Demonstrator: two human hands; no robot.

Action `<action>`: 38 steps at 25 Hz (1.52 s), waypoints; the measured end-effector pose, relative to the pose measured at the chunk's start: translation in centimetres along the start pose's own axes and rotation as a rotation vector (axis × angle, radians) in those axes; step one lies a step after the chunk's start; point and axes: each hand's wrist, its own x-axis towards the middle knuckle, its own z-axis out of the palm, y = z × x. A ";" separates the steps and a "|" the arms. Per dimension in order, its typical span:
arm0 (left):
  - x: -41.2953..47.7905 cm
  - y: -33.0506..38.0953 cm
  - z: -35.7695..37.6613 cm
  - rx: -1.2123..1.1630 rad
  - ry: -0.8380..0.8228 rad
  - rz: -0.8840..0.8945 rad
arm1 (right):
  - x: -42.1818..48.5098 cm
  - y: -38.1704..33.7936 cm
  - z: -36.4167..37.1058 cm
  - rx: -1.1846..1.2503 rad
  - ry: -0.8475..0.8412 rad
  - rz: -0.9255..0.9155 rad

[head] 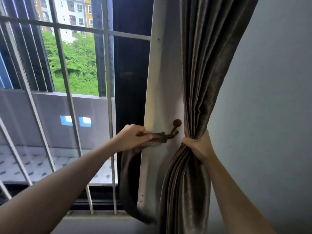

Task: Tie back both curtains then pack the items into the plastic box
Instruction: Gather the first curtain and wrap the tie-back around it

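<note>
While R grip [197, 144] clutches bunched curtain [202, 65], L grip [133, 137] holds tieback [157, 140], stretched from wall hook [176, 125].

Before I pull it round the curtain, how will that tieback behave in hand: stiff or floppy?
Probably floppy: the tieback sags in a long loop below the left hand. Likely light: a thumb pinch alone holds it. Its end looks caught on the hook, so it should swing there.

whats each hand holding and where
Left hand grips the tieback near its end at the hook; right hand bunches the curtain at its gathered waist.
</note>
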 end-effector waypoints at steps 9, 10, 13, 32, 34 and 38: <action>-0.3 1.6 -5.4 0.363 -0.071 0.132 | -0.2 -0.8 6.4 0.009 -0.003 -0.017; -0.6 1.5 -5.6 0.363 -0.071 0.121 | -0.3 -1.0 6.9 0.009 -0.011 -0.016; -1.6 1.6 -6.0 0.356 -0.068 0.105 | -0.7 -1.6 8.3 0.000 -0.049 0.023; -7.6 4.2 -6.0 -0.193 -0.078 -0.172 | -3.1 -9.1 9.4 0.066 -0.019 0.065; -7.8 4.5 -6.2 -0.217 -0.029 -0.190 | -3.1 -10.1 9.6 0.016 0.039 0.109; -8.2 5.1 -5.7 -0.260 0.082 -0.216 | -2.3 -12.5 10.2 -0.002 0.140 0.174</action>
